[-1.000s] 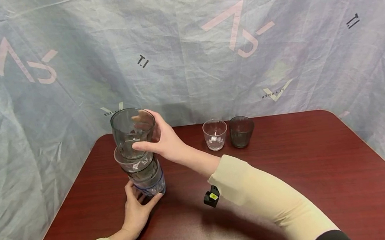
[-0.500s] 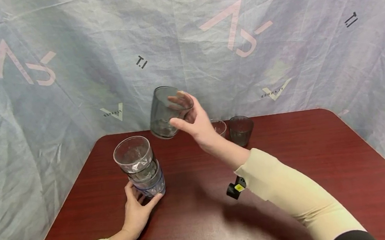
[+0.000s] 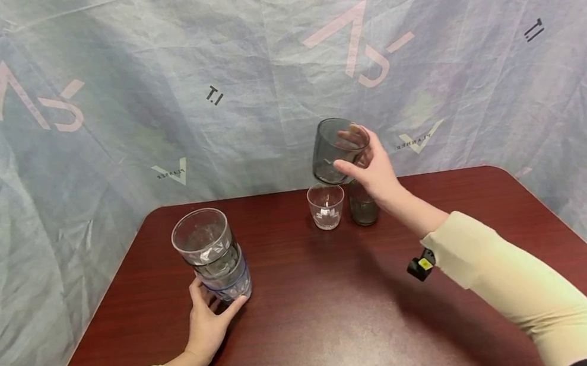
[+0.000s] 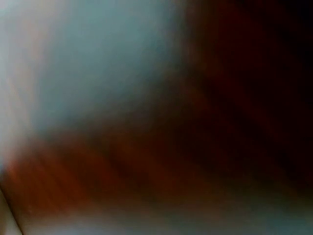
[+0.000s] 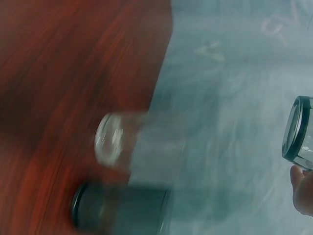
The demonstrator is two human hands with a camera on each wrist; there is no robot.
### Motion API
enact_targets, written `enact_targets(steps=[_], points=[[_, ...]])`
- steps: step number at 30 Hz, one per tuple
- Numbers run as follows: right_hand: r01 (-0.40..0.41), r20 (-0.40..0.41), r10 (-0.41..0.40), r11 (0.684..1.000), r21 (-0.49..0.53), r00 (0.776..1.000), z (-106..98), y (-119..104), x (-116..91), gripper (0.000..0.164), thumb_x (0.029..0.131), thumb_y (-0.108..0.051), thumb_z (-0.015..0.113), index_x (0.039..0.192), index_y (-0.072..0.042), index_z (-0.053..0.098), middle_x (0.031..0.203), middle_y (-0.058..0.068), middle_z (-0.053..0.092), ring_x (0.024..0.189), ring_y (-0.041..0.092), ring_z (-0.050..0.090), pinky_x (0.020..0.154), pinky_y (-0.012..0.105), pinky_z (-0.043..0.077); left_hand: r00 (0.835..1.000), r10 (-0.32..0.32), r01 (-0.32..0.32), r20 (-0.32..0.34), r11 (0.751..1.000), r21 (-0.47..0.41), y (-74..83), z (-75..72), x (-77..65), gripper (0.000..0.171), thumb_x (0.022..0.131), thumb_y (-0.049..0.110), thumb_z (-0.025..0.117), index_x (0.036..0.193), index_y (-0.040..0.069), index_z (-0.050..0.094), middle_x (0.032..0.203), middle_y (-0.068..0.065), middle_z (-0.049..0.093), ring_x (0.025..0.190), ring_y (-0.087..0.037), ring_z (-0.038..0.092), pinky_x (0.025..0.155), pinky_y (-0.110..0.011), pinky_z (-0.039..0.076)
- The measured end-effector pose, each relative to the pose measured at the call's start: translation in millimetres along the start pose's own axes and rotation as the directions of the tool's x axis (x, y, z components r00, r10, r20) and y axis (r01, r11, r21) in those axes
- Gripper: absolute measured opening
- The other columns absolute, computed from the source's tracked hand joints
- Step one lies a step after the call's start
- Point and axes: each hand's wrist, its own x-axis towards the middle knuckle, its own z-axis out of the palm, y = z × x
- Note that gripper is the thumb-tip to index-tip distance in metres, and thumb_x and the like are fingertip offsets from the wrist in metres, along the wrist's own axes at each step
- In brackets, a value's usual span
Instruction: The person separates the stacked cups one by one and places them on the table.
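In the head view my right hand (image 3: 375, 168) grips a grey-tinted glass (image 3: 330, 149), tilted and held in the air above two glasses at the table's back. Below it stand a clear glass (image 3: 326, 208) and, beside that, a dark grey glass (image 3: 363, 208), partly hidden by the hand. The right wrist view shows the base of the held glass (image 5: 298, 132) at its right edge. On the left, my left hand (image 3: 208, 329) holds the bottom of a leaning stack of nested glasses (image 3: 215, 257), a clear one on top and a blue-rimmed one low down. The left wrist view is blurred.
The reddish-brown table (image 3: 312, 306) has rounded back corners. Behind and at both sides hangs a grey printed cloth (image 3: 257, 43). A small black device (image 3: 421, 265) is fixed under the right sleeve.
My right hand has lifted the grey glass off the top of the stack and carried it rightward, over the two glasses at the back. The left hand and the stack stay put.
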Motion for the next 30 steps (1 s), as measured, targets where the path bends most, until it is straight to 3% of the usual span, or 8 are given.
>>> enact_targets(steps=[6,12,15,23,30], points=[[-0.085,-0.027,0.081,0.975,-0.204,0.996,-47,3,-8,0.071,0.087,0.009,0.065,0.146,-0.002,0.027,0.145,0.019,0.04,0.131,0.034,0.04,0.091,0.021,0.045,1.0,0.003,-0.003,-0.003,1.0,0.0,0.9,0.6,-0.8,0.081,0.076,-0.003,0.081,0.135,-0.002,0.025,0.129,-0.029,0.048,0.12,-0.041,0.051,0.095,-0.048,0.043],[-0.144,-0.066,0.129,0.934,-0.326,0.989,-83,10,-19,0.078,0.087,0.004,0.068,0.149,-0.003,0.022,0.147,0.02,0.037,0.134,0.036,0.037,0.093,0.016,0.042,1.0,-0.013,0.013,-0.001,1.0,0.002,3.4,0.0,-1.1,0.08,0.076,-0.004,0.08,0.134,-0.001,0.025,0.13,-0.03,0.047,0.12,-0.042,0.05,0.097,-0.048,0.042],[-0.154,-0.099,0.127,0.924,-0.35,0.987,-95,15,-22,0.08,0.086,0.005,0.07,0.148,-0.002,0.021,0.146,0.021,0.037,0.133,0.036,0.037,0.092,0.015,0.042,1.0,-0.006,0.006,-0.001,1.0,0.0,-2.0,0.4,0.2,0.081,0.076,-0.004,0.081,0.135,-0.002,0.025,0.13,-0.03,0.046,0.12,-0.042,0.05,0.097,-0.046,0.043],[-0.167,-0.201,0.103,0.927,-0.337,0.974,-120,31,-27,0.08,0.082,0.012,0.07,0.145,-0.001,0.022,0.138,0.01,0.042,0.13,0.031,0.04,0.092,0.015,0.043,1.0,-0.018,0.018,-0.008,1.0,-0.025,-39.6,3.6,7.6,0.089,0.074,0.006,0.085,0.139,0.006,0.024,0.134,-0.022,0.047,0.123,-0.034,0.05,0.098,-0.038,0.043],[-0.247,-0.231,0.167,0.892,-0.379,0.958,-142,47,-35,0.082,0.084,0.011,0.069,0.144,-0.002,0.014,0.137,0.007,0.037,0.131,0.031,0.036,0.091,0.013,0.042,1.0,0.008,-0.008,-0.013,1.0,-0.029,-43.4,4.2,6.8,0.091,0.074,0.009,0.086,0.14,0.007,0.024,0.132,-0.02,0.049,0.121,-0.033,0.051,0.096,-0.038,0.045]])
